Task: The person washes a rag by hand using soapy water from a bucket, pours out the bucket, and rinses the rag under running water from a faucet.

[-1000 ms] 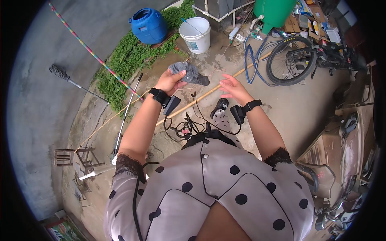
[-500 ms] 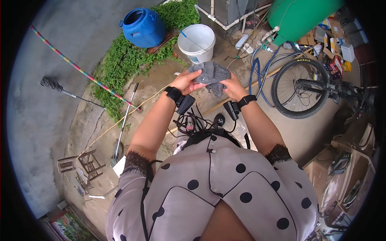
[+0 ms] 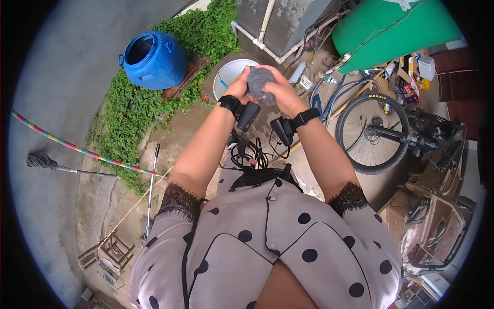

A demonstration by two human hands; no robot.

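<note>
A grey cloth (image 3: 260,84), bunched into a compact wad, is held between both hands in front of me. My left hand (image 3: 240,87) presses against its left side. My right hand (image 3: 282,91) wraps its right side, with the thumb across the front and fingers over the top. Just beyond the hands stands a white bucket (image 3: 224,72), partly covered by them, with a thin blue-handled stick leaning inside. Both wrists carry black straps with small black devices.
A blue barrel (image 3: 156,60) stands among green plants (image 3: 119,110) at the far left. To the right are a bicycle wheel (image 3: 371,134), blue hoses and a large green tank (image 3: 393,31). A mop (image 3: 41,160) and a small wooden chair (image 3: 116,252) lie on the left.
The cloth, spread loosely before, is now gathered into a tight wad. My hands have come closer together around it. The view has shifted, and the hands now overlap the bucket.
</note>
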